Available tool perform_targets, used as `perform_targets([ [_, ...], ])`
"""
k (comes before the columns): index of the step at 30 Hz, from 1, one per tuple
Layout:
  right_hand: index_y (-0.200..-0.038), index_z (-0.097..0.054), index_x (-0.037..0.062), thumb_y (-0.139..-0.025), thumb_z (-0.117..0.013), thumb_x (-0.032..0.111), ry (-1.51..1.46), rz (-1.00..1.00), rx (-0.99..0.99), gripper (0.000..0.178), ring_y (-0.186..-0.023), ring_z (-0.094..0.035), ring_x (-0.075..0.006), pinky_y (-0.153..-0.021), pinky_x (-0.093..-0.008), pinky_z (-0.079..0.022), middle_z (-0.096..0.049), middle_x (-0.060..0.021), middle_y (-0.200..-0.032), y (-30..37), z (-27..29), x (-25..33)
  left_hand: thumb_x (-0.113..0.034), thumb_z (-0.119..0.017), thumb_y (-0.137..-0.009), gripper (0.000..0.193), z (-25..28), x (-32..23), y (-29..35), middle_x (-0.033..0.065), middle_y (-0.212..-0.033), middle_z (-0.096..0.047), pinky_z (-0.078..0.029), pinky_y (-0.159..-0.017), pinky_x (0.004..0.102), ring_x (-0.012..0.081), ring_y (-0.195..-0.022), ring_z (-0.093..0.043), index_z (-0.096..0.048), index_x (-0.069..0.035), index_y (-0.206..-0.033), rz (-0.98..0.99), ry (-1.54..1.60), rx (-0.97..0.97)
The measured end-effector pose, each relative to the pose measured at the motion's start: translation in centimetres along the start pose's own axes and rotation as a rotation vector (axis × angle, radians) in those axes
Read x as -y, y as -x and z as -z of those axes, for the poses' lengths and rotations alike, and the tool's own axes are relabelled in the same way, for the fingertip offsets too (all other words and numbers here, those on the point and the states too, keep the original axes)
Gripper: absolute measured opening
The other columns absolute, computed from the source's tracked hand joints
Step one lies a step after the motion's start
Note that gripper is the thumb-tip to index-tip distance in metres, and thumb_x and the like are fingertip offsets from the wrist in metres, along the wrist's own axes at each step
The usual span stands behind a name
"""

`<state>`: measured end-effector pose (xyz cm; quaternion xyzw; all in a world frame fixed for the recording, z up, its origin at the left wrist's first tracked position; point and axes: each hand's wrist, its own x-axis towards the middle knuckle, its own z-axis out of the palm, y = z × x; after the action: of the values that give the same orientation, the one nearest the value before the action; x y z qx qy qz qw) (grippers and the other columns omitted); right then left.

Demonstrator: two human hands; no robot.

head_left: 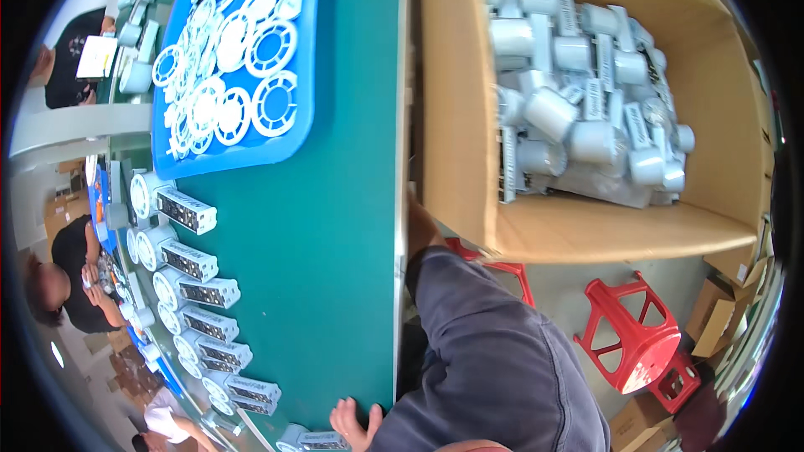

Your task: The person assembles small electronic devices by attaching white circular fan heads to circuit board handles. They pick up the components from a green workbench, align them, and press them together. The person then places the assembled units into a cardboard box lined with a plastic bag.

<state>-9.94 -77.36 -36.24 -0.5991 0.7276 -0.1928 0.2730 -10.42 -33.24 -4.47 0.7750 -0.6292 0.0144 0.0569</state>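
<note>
My left hand (356, 425) is at the bottom, palm down on the green tabletop (335, 243), fingers apart. Its fingertips lie beside or against the end of a pale grey unit (311, 439) with a round head and a boxy handle; contact is hard to tell. More such units (188, 259) stand in a row up the left, black panels on their handles. My right arm (486, 335), in a dark grey sleeve, reaches up between the table edge and a cardboard box (603, 230). Its hand is hidden there.
A blue tray (289, 151) of white spoked rings (275, 102) sits at the far left. Bagged grey units (586, 100) fill the box at right. Red stools (632, 335) stand on the floor. Across the table, people (79, 276) work near more units.
</note>
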Motion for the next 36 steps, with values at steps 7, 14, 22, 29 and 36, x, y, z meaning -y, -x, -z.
perform_targets([
  [7, -0.103, -0.059, 0.0039, -0.078, -0.054, 0.008, 0.04, 0.02, -0.028, 0.026, -0.083, -0.058, -0.0355, -0.072, -0.0419, -0.048, -0.06, -0.0185, -0.088, 0.4, -2.0, -0.8, -0.012, -0.065, -0.076, 0.025, -3.1, 6.2, 5.4, 0.0172, -0.092, -0.06, -0.045, -0.071, 0.0438, 0.0327, -0.082, -0.059, -0.059, -0.001, -0.096, -0.275, -0.141, -0.298],
  [14, -0.104, -0.058, 0.0033, -0.079, -0.054, 0.009, -0.05, 0.066, -0.05, 0.026, -0.085, -0.058, -0.0368, -0.073, -0.0419, -0.048, -0.06, -0.0189, -0.09, 2.7, -0.8, -2.4, -0.013, -0.063, -0.082, 0.026, -1.3, 4.5, 2.5, 0.0186, -0.093, -0.06, -0.047, -0.071, 0.0442, 0.034, -0.081, -0.059, -0.058, 0.003, -0.101, -0.154, -0.076, -0.204],
  [22, -0.106, -0.057, 0.0026, -0.08, -0.053, 0.009, -0.788, 0.346, 0.258, 0.027, -0.088, -0.058, -0.0383, -0.074, -0.0419, -0.049, -0.061, -0.0193, -0.091, 18.8, 10.6, -2.6, -0.034, -0.066, -0.077, 0.054, 2.2, -1.7, -4.1, 0.0274, -0.127, -0.046, -0.04, -0.093, 0.0492, 0.0396, -0.116, -0.047, -0.052, -0.005, -0.121, -0.106, -0.057, 0.123],
  [29, -0.103, -0.057, 0.0031, -0.071, -0.059, 0.004, -0.685, 1.155, 0.614, 0.032, -0.066, -0.059, -0.0305, -0.058, -0.0417, -0.047, -0.06, -0.0124, -0.073, 26.8, 31.4, -8.1, -0.03, -0.074, -0.073, 0.066, 3.3, -7.6, -10.1, 0.0315, -0.129, -0.037, -0.036, -0.094, 0.0558, 0.0481, -0.116, -0.041, -0.044, 0.0, -0.123, -0.42, 0.42, 0.073],
  [36, -0.114, -0.05, -0.0092, -0.077, -0.057, 0.001, -0.77, 0.918, 0.705, 0.039, -0.1, -0.058, -0.0297, -0.086, -0.0406, -0.047, -0.06, -0.0202, -0.106, 24.9, 42.3, -6.7, -0.047, -0.073, -0.069, 0.097, 2.5, -8.8, -8.9, 0.0208, -0.137, -0.035, -0.029, -0.102, 0.0457, 0.0369, -0.128, -0.033, -0.026, -0.001, -0.14, -0.436, 1.102, 0.03],
])
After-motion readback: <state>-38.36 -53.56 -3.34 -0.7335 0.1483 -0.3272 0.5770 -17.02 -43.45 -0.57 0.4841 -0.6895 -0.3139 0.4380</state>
